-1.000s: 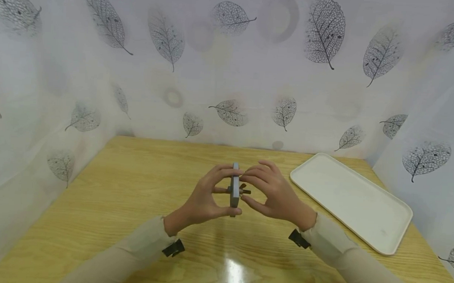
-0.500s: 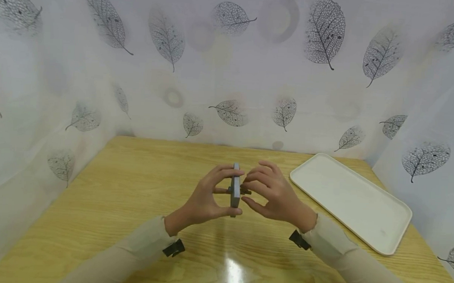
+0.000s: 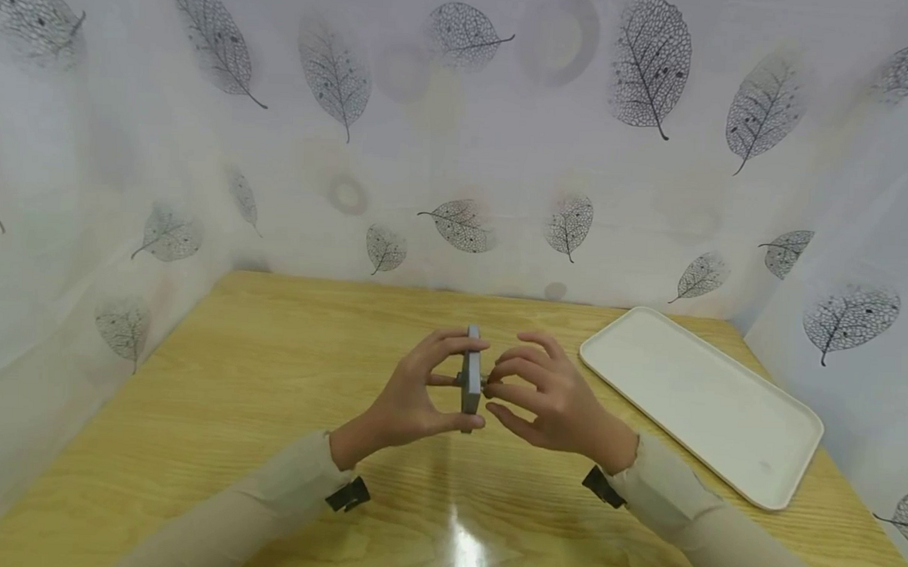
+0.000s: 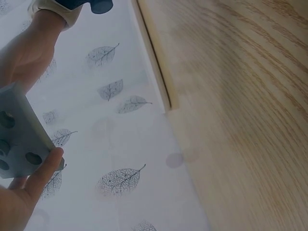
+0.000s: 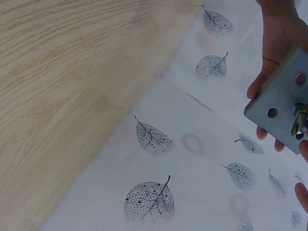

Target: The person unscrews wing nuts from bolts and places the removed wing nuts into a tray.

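Note:
A grey square metal plate [image 3: 472, 372] stands upright above the table, its edge toward the head camera. My left hand [image 3: 401, 398] grips it by opposite edges, thumb below and fingers above. Several round holes show in the plate [image 5: 279, 98] in the right wrist view. A bolt passes through its middle, with a brass-coloured wing nut [image 5: 299, 121] on the right-hand face. The bolt's other end [image 4: 4, 147] shows on the left-hand face. My right hand [image 3: 562, 408] has its curled fingertips right at the wing nut, covering it in the head view; the thumb is just below.
A white rectangular tray [image 3: 697, 409] lies at an angle on the right of the wooden table [image 3: 286, 369]. A pale curtain [image 3: 474, 151] with leaf prints hangs behind and along both sides.
The right fingers have swept downward over the wing nut, and the right hand has dropped slightly. The left hand and the plate have stayed almost still.

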A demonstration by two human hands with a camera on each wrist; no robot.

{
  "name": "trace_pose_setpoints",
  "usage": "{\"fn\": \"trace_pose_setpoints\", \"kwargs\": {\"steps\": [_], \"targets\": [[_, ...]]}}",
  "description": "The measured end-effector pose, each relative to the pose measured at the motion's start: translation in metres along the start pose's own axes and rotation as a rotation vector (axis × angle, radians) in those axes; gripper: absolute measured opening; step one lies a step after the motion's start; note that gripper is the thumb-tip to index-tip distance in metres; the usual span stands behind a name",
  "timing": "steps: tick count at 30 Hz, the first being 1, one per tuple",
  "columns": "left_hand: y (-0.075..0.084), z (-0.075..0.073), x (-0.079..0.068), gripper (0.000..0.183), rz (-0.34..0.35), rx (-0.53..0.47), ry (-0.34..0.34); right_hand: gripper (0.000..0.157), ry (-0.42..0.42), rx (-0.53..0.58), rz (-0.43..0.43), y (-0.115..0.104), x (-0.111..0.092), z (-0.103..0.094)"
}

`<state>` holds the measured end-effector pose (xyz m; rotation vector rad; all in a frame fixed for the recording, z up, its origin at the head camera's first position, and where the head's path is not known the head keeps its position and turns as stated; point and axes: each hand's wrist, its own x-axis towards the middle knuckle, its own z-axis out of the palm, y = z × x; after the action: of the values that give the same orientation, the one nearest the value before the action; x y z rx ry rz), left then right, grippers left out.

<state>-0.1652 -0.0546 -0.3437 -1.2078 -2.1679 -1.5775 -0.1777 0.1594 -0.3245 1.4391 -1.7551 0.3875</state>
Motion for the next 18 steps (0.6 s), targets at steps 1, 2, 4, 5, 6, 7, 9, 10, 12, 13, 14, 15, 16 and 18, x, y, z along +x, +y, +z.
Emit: {"fn": "trace_pose_setpoints", "kwargs": {"steps": [1,2,4,5,6,7,9,10,12,13,14,15,16,18], "targets": [[0.0001,0.0,0.0002,0.073,0.002,-0.001,-0.001,0.028,0.002,-0.002,0.002,0.0001,0.0001,-0.0001],[0.0002,0.0,0.0003,0.073,0.003,-0.002,-0.002,0.028,0.005,-0.004,0.004,0.0002,0.0002,-0.0002],[0.0,0.0001,0.0008,0.073,0.009,-0.003,-0.002,0.028,0.008,-0.003,0.022,0.0009,0.0008,-0.0003],[-0.0003,0.0001,0.0009,0.073,0.013,-0.003,-0.001,0.028,0.007,-0.002,0.035,0.0013,0.0011,-0.0003],[-0.0002,0.0001,0.0011,0.073,0.015,-0.004,-0.001,0.028,0.002,-0.002,0.054,0.0018,0.0017,-0.0005],[-0.0005,0.0002,0.0014,0.073,0.019,-0.003,-0.001,0.029,-0.004,-0.001,0.073,0.0023,0.0019,-0.0005],[-0.0013,0.0005,0.0017,0.073,0.023,-0.002,-0.001,0.031,-0.026,0.007,0.112,0.0036,0.002,-0.0003],[-0.0017,0.0006,0.0017,0.073,0.024,-0.003,-0.002,0.033,-0.039,0.008,0.129,0.0041,0.002,-0.0001],[-0.0024,0.0008,0.0017,0.073,0.024,-0.004,-0.004,0.036,-0.06,0.01,0.152,0.0055,0.0014,0.0007],[-0.0028,0.0009,0.0016,0.073,0.024,-0.004,-0.005,0.038,-0.069,0.014,0.159,0.0061,0.001,0.0014],[-0.0029,0.001,0.0015,0.073,0.023,-0.005,-0.006,0.038,-0.075,0.016,0.162,0.0069,0.0006,0.0021],[-0.0029,0.001,0.0013,0.073,0.022,-0.007,-0.007,0.04,-0.081,0.014,0.164,0.0075,0.0005,0.0028],[-0.003,0.001,0.0013,0.073,0.021,-0.008,-0.008,0.041,-0.085,0.013,0.163,0.0081,0.0002,0.0034],[-0.0029,0.0011,0.0013,0.073,0.022,-0.008,-0.01,0.042,-0.09,0.01,0.158,0.0089,-0.0001,0.0045]]}}
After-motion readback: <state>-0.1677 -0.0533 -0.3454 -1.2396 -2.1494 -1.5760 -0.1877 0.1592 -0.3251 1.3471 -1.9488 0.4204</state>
